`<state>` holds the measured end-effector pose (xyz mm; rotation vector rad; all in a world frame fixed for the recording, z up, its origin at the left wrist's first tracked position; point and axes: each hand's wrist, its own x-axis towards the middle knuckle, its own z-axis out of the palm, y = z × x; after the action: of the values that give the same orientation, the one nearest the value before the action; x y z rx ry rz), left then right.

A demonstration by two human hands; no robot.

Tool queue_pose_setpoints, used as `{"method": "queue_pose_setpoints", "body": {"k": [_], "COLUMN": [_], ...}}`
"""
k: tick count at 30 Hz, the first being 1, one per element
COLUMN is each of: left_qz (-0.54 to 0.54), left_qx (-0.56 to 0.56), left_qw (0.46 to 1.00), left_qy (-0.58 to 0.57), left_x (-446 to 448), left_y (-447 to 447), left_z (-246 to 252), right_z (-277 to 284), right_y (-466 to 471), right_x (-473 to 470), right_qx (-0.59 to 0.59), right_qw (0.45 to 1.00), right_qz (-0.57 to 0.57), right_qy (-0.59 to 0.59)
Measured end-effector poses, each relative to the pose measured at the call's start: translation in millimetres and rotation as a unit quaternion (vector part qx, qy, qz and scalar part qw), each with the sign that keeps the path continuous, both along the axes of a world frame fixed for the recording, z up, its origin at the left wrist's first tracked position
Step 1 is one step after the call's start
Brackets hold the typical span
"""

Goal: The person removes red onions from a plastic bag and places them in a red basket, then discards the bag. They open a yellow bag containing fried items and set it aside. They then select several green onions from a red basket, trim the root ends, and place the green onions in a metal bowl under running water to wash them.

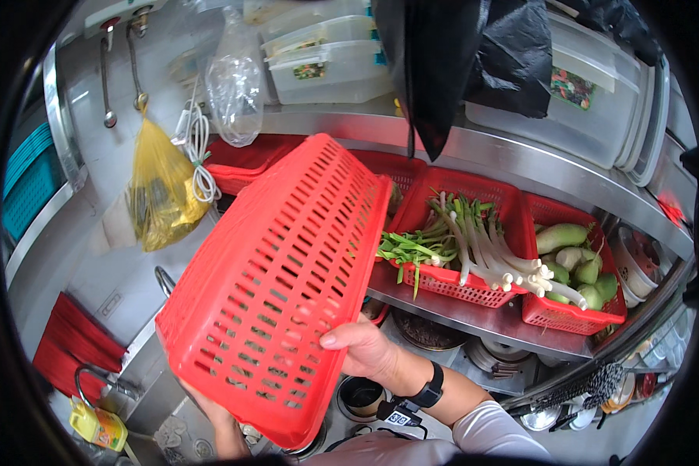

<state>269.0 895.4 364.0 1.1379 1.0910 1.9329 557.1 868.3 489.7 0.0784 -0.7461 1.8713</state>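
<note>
A large red perforated plastic basket (279,279) is held tilted in front of me, its slotted side towards the camera. My right hand (364,346) grips its rim, thumb on the outside and fingers behind the slots. At its lower left, my left hand (212,416) supports the basket from below; its fingers are mostly hidden. What the basket holds cannot be seen clearly. To the right, on a steel shelf, leafy green stalks with white ends (489,250) lie across a red basket (442,279). Beside it, another red basket (571,320) holds green radishes (588,271).
Clear plastic containers (329,70) and black plastic bags (509,64) are above the baskets. A yellow bag (166,192) hangs on the left wall near a coiled white cable (201,151). Below left are a faucet (110,381), a sink and a yellow jug (96,425). Pots stand under the shelf.
</note>
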Motion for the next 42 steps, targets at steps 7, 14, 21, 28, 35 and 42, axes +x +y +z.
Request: {"method": "queue_pose_setpoints", "body": {"k": [7,14,21,28,35,42], "left_qz": [-0.289,-0.301,-0.303,-0.333,-0.352,-0.335], "left_qx": [-0.028,-0.039,-0.064,-0.064,-0.05,-0.072], "left_qw": [0.813,0.859,0.85,0.833,0.827,0.828], "left_qy": [-0.505,-0.411,-0.427,-0.437,-0.435,-0.444], "left_x": [0.2,18.4,13.3,29.1,69.8,113.3], "left_y": [-10.0,13.4,26.0,54.2,103.4,167.5], "left_z": [-12.5,-17.6,-24.5,-33.3,-40.3,-17.8], "right_z": [-24.6,-50.9,-77.8,-75.8,-60.9,-57.8], "right_y": [28.5,41.3,85.0,128.1,79.2,67.5], "right_x": [13.7,-37.7,-24.5,53.4,92.3,93.5], "right_qx": [0.004,0.007,0.298,0.28,0.094,0.081], "right_qw": [1.0,0.987,0.862,0.613,0.516,0.56], "right_qz": [0.006,0.041,-0.15,-0.463,-0.705,-0.691], "right_qy": [-0.01,-0.154,-0.381,-0.576,-0.478,-0.45]}}
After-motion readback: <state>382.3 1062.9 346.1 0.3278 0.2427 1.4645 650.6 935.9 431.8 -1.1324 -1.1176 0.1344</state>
